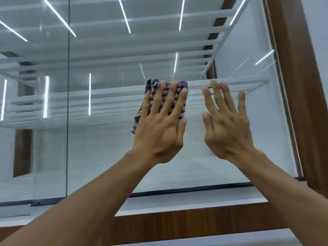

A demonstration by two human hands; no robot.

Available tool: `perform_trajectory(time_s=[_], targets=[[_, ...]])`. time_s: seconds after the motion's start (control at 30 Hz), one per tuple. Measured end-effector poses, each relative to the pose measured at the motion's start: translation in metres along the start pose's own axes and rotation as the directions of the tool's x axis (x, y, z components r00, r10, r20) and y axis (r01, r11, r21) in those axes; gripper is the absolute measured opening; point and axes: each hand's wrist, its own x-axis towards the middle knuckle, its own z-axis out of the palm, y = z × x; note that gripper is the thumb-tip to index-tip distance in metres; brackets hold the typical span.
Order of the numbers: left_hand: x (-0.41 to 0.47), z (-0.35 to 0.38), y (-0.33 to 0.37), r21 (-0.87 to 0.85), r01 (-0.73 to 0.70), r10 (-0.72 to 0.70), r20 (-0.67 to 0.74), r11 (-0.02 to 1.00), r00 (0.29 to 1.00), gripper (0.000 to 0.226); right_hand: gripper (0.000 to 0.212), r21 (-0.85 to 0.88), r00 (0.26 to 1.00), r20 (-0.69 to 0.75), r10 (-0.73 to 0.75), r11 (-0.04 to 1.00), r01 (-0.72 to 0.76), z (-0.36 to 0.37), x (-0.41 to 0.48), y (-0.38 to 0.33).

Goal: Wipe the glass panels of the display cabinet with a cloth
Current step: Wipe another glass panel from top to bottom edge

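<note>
The left hand (159, 128) is pressing the blue-and-beige checked cloth (183, 85) flat-fingered on the clear glass panel (99, 153); the bare right hand (229, 128) (fingers spread) is risking fresh smudges.

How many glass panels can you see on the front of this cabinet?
2. The right panel, where the left hand presses the cloth, and the left panel beyond the vertical seam. Others may lie outside the view.
</note>
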Motion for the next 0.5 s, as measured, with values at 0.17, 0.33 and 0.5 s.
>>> perform_trajectory(time_s=[0.17,0.33,0.5], targets=[[0.026,0.019,0.069,-0.020,-0.148,0.149,0.046,0.989,0.988,0.065,0.062,-0.053,0.999,-0.019,0.046,0.997,-0.047,-0.013,-0.011,0.036],[0.056,0.025,0.100,-0.022,-0.133,0.134,0.045,0.991,0.990,0.066,0.063,-0.230,0.984,-0.009,0.177,0.958,-0.174,-0.039,-0.043,0.087],[0.071,0.039,0.163,-0.003,-0.258,0.258,0.072,0.966,0.963,0.065,0.067,-0.250,0.988,0.013,0.155,0.957,-0.147,-0.049,-0.073,0.114]])
